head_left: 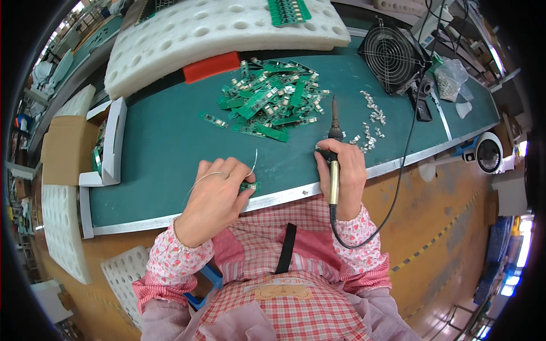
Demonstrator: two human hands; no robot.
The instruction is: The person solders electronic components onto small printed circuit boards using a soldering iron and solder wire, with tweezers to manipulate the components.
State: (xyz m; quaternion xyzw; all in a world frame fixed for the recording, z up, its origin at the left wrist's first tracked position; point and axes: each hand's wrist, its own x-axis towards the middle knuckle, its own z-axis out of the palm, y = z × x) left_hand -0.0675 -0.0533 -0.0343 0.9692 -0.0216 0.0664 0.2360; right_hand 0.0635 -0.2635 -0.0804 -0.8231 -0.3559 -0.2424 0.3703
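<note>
My left hand (pixel 215 193) is closed near the table's front edge. Its thumb and fingertips pinch a small green circuit board (pixel 251 186). A thin, silvery solder wire (pixel 256 161) runs across the same hand, its free end curving up past the fingers. My right hand (pixel 351 169) is wrapped round a soldering iron (pixel 334 179) with a brass-coloured handle. The iron stands nearly upright in view, its tip pointing to the far side, apart from the board. Beyond both hands lies a heap of green circuit boards (pixel 267 105).
Small silvery metal parts (pixel 373 113) lie scattered right of the heap. A black fan (pixel 392 55) stands at the far right, near a clear bag (pixel 450 79). White perforated foam (pixel 219 35) and a red block (pixel 211 67) are behind. An open box (pixel 116 145) stands left. The iron's cord (pixel 405 153) loops rightward.
</note>
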